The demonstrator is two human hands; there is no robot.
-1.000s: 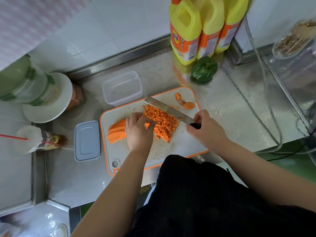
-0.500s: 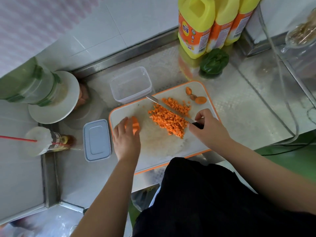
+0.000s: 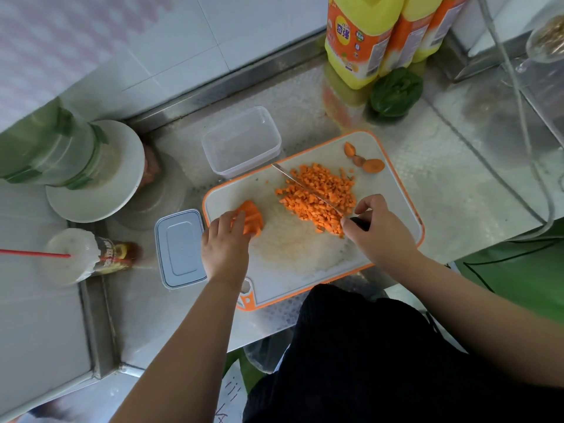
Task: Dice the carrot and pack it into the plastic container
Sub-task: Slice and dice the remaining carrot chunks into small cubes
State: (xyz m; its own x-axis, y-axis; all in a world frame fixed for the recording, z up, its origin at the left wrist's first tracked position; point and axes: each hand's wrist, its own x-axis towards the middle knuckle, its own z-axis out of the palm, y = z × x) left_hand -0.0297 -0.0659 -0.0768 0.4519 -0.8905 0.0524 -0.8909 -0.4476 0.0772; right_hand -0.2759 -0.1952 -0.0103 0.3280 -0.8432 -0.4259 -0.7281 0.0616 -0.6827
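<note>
A white cutting board with an orange rim [image 3: 396, 184] lies on the steel counter. On it sits a pile of diced carrot [image 3: 320, 196], with the knife [image 3: 308, 190] blade standing edge-down through the pile. My right hand [image 3: 378, 230] grips the knife's dark handle at the pile's near right. My left hand [image 3: 225, 242] holds a bundle of uncut carrot strips [image 3: 251, 216] at the board's left edge, fingers curled over them. The clear plastic container [image 3: 241, 141], with nothing in it, stands just behind the board. Its grey lid [image 3: 180, 248] lies left of the board.
Carrot end scraps [image 3: 366, 161] lie at the board's far right corner. Yellow detergent bottles [image 3: 363, 35] and a green pepper [image 3: 396, 91] stand behind. A white plate with a jar [image 3: 100, 172] and a cup with a red straw [image 3: 76, 254] are at the left.
My left hand has drawn the carrot strips away to the board's left edge. The knife has pushed into the diced pile, splitting it and shifting it toward the far right.
</note>
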